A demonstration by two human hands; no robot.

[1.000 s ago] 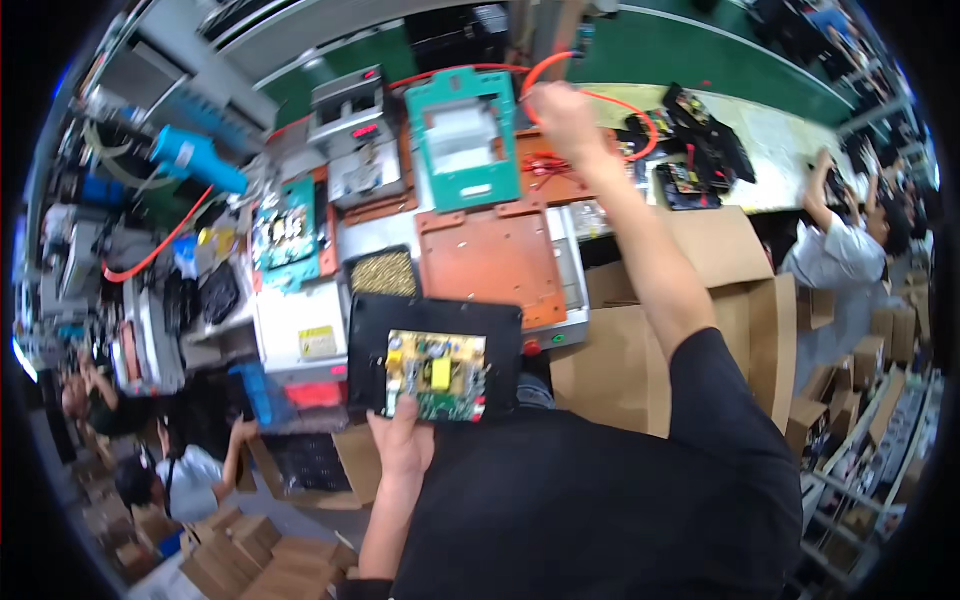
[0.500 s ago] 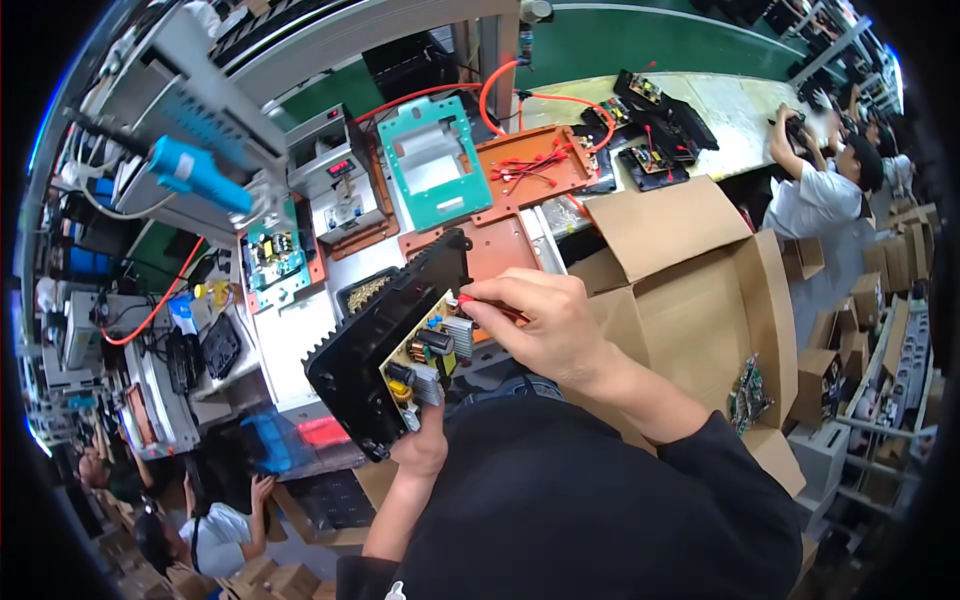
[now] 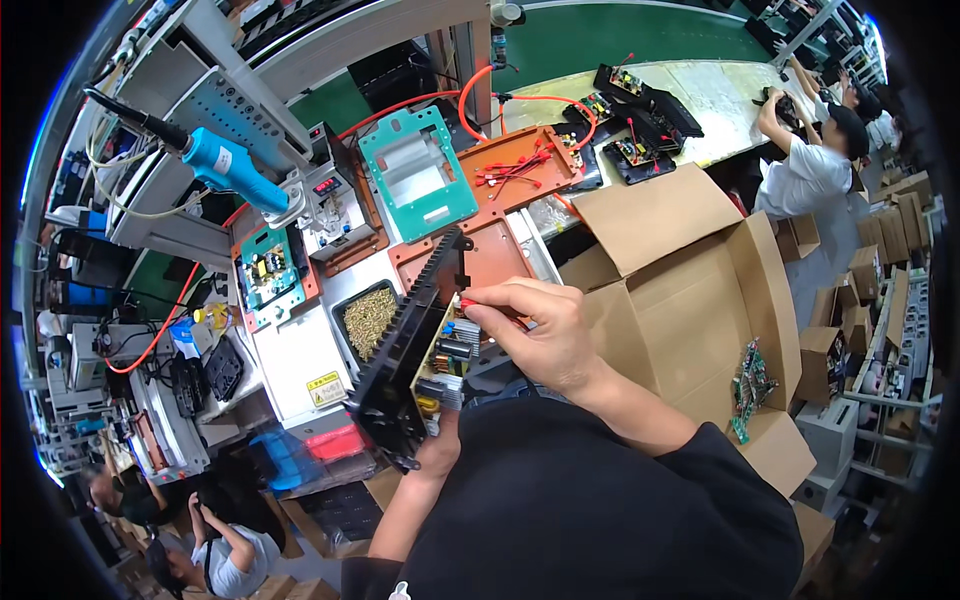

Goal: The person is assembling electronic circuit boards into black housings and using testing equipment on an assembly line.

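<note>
A black finned housing (image 3: 432, 290) is in my left hand (image 3: 440, 450), tilted steeply on edge over the front of the bench. Its open side faces right and shows a circuit board (image 3: 445, 352) with metal heat sinks, coils and capacitors. The left fingers are wrapped round the lower end, partly hidden behind it. At the board's upper end, my right hand (image 3: 545, 330) pinches a small red connector (image 3: 466, 302) between thumb and forefinger. The connector is beside a small white part, and I cannot tell whether they are joined.
Behind the housing are a box of brass-coloured screws (image 3: 368, 322), a green fixture plate (image 3: 415, 170) and an orange tray (image 3: 500, 205) with red leads (image 3: 515, 172). A blue power screwdriver (image 3: 235, 170) hangs at left. An open cardboard box (image 3: 690, 300) stands at right. Co-workers sit farther off.
The housing has turned more edge-on and shifted right, uncovering the screw box. My right hand keeps its pinch on the red connector. The blue screwdriver has moved right, nearer the metal unit with the display.
</note>
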